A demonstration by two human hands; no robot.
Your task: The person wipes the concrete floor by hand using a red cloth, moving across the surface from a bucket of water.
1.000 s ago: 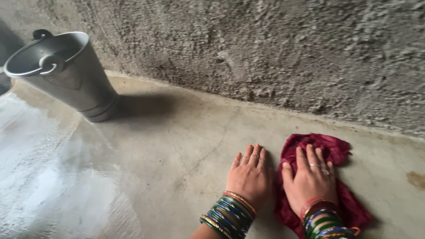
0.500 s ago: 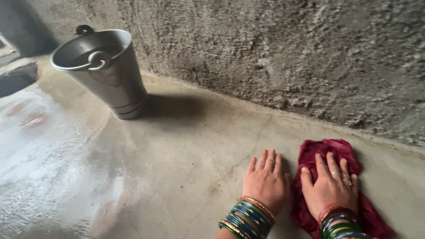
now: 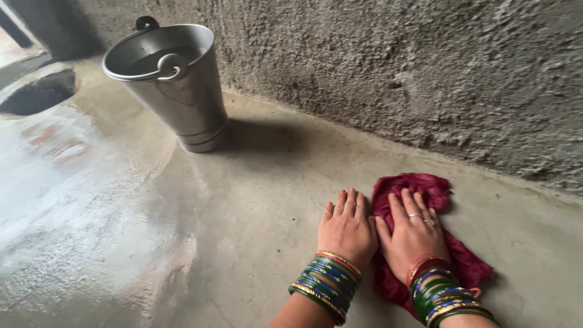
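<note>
My right hand lies flat, fingers spread, pressing on a dark red cloth spread on the concrete floor near the base of the wall. My left hand rests palm down on the bare floor just left of the cloth, its edge touching the cloth's side. Both wrists carry stacks of green, blue and gold bangles. The cloth's near part is hidden under my right hand and wrist.
A metal bucket with a wire handle stands at the upper left by the rough plastered wall. The floor at the left is wet and shiny. A dark hollow lies at the far left edge.
The view has swung left, so the bucket now sits further right in the frame. My right hand and the cloth have slid left, closer to my left hand.
</note>
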